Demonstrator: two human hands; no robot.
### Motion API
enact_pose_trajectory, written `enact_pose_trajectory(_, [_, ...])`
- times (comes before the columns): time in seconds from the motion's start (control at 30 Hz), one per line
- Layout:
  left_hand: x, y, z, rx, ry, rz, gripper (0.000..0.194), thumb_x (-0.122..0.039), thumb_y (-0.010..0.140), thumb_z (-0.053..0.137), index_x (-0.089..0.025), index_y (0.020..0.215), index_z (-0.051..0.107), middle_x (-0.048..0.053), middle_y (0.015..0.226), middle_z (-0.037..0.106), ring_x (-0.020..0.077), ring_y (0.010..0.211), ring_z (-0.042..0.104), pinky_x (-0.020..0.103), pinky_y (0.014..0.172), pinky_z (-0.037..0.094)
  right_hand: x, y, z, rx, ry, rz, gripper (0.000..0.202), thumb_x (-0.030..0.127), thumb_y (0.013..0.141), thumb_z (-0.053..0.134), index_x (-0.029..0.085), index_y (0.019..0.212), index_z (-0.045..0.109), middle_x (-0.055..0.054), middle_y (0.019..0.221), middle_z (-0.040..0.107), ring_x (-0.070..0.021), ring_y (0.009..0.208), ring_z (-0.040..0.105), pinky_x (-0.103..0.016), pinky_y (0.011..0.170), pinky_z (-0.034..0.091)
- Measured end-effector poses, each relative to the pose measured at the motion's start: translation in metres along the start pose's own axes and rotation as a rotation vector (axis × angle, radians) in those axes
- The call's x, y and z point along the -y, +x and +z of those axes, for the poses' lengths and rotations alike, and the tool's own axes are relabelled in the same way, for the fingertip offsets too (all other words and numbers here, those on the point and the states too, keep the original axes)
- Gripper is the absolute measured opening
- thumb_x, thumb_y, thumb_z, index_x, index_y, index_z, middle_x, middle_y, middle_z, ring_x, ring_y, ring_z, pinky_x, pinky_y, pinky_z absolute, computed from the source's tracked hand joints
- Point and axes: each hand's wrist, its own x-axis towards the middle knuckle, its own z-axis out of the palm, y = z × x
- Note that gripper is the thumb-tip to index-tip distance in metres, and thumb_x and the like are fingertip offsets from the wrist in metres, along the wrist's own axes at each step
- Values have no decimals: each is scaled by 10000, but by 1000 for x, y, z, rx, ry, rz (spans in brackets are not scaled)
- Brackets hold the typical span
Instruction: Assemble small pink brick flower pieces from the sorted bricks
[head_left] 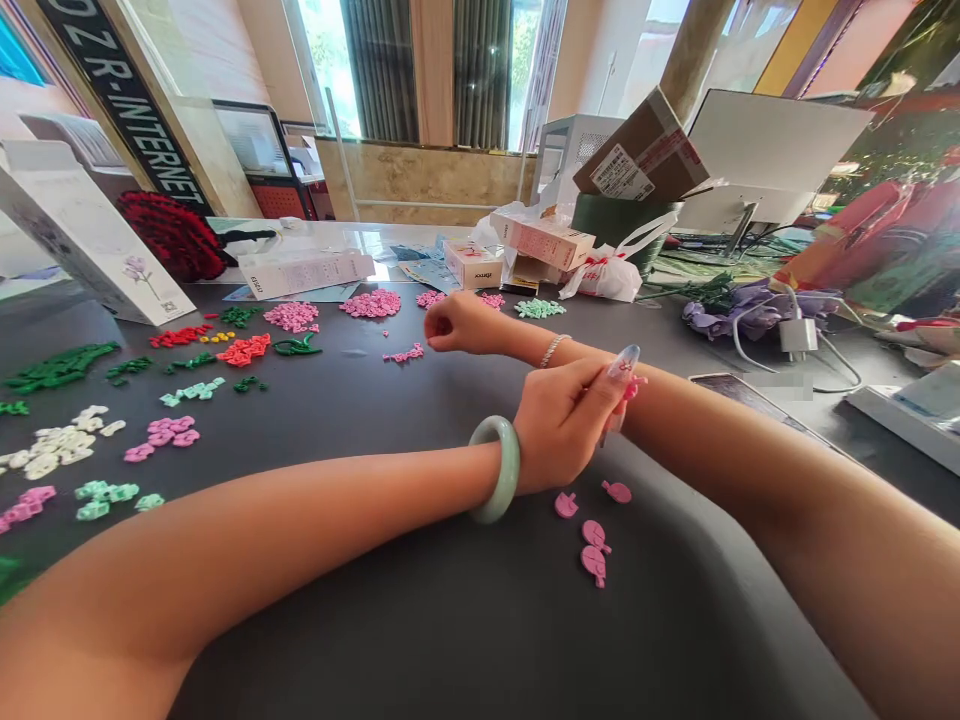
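Note:
My left hand, a pale green bangle at its wrist, is closed with small pink plastic pieces showing at its fingertips. Beyond it my right arm crosses over, and my right hand is curled at the far side of the table beside pink piles. Its fingertips are turned away, so what they hold, if anything, is hidden. Several flat round pink pieces with short stems lie on the dark table below my left hand. A short row of small pink parts lies left of my right hand.
Sorted heaps of small parts cover the left side: white, green, red and mint. A tall white box stands at left. Pink boxes, purple flowers and a white charger with cable lie at the back and right.

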Motion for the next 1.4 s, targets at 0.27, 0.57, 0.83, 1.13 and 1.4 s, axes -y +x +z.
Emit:
enact_pose_trajectory(0.27, [4, 3, 0, -62, -66, -24, 422, -430, 973, 403, -202, 618, 400, -53, 529, 412, 68, 473, 394, 222, 481, 379, 13, -90, -73, -359, -68, -102, 171, 267, 720, 760, 203, 651, 618, -2, 655, 603, -136, 642, 570, -297, 610, 454])
enact_pose_trajectory(0.57, [10, 9, 2, -89, -265, -133, 353, -389, 958, 468, -189, 668, 459, -70, 535, 420, 36, 397, 351, 176, 353, 309, 27, -180, -69, -540, 142, -146, 171, 236, 696, 815, 254, 652, 651, -7, 700, 628, -123, 606, 578, -329, 591, 488])
enact_pose_trajectory(0.83, [11, 10, 2, -82, -260, -124, 355, -372, 972, 481, -185, 671, 453, -81, 513, 419, 30, 356, 386, 163, 328, 324, 29, -192, -42, -579, 132, -10, 290, 371, 643, 869, 230, 684, 618, -5, 707, 630, -132, 626, 602, -313, 605, 554])
enact_pose_trajectory(1.13, [13, 11, 2, -79, -216, -135, 390, -446, 938, 536, -185, 654, 474, -83, 505, 394, 32, 371, 363, 164, 327, 321, 33, -193, -28, -677, 149, -37, 282, 387, 662, 865, 197, 663, 657, -5, 666, 660, -139, 596, 638, -313, 592, 578])
enact_pose_trajectory(1.4, [16, 10, 1, -69, -173, -81, 432, -536, 912, 550, -193, 664, 465, -87, 471, 387, 36, 350, 377, 165, 325, 308, 23, -191, -21, -674, 431, 34, 271, 366, 649, 881, 208, 674, 662, -1, 694, 658, -146, 646, 641, -328, 646, 571])
